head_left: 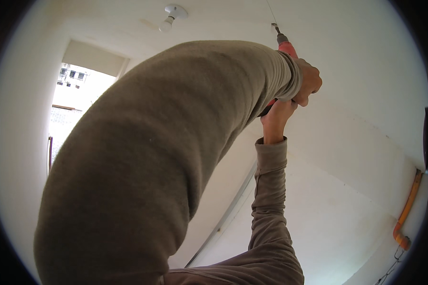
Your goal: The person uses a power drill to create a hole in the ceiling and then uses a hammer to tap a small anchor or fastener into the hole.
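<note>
A red and black drill (pixel 286 47) is raised toward the white ceiling (pixel 347 42), its tip at a small mark where a thin line runs. My left hand (pixel 308 78) is closed around the upper body of the drill. Below it, my right hand (pixel 278 116) grips the lower part, with the wrist bent up from the lower edge. The left sleeve hides much of the tool.
A bulb in a white holder (pixel 169 21) is on the ceiling at upper left. A bright window opening (pixel 73 80) is at left. An orange pipe (pixel 406 204) with dark wires below runs down the wall at right.
</note>
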The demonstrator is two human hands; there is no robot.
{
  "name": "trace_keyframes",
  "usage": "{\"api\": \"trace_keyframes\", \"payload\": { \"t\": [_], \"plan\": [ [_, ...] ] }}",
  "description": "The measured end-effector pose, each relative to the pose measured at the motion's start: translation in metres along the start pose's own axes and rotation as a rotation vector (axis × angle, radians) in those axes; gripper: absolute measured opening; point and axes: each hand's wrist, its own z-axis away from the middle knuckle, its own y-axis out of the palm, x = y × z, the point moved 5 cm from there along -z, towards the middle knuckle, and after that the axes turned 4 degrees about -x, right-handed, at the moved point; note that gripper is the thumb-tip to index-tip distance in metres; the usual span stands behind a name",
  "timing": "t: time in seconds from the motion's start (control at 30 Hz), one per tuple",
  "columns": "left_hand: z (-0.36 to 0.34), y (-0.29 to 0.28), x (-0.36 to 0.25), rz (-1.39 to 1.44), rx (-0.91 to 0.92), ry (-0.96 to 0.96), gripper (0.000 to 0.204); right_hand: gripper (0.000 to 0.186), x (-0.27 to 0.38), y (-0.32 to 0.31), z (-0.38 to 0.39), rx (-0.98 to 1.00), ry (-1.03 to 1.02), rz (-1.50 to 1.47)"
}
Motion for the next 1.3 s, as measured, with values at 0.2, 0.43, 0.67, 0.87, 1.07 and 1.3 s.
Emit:
{"api": "trace_keyframes", "payload": {
  "t": [0.2,0.43,0.67,0.87,1.07,1.3],
  "plan": [
    [-0.002,0.003,0.006,0.011,-0.011,0.006,0.022,0.059,0.001,0.003,0.003,-0.051,0.042,0.040],
    [-0.007,0.005,0.003,0.000,0.029,-0.028,0.022,0.062,-0.002,-0.006,-0.001,-0.010,0.038,0.006],
    [-0.004,0.011,0.013,-0.046,0.075,-0.103,0.023,0.063,-0.010,-0.005,-0.013,0.050,0.055,-0.024],
    [0.057,0.014,0.006,-0.068,-0.433,-0.085,0.040,0.060,-0.029,-0.001,-0.016,0.107,-0.077,-0.194],
    [0.295,0.065,-0.087,0.443,-0.752,-0.487,0.045,0.031,-0.014,-0.010,-0.019,0.014,0.141,-0.044],
    [0.710,0.171,-0.414,0.442,-0.028,-1.809,0.036,0.027,-0.015,-0.002,-0.021,0.032,0.162,-0.081]
  ]
}}
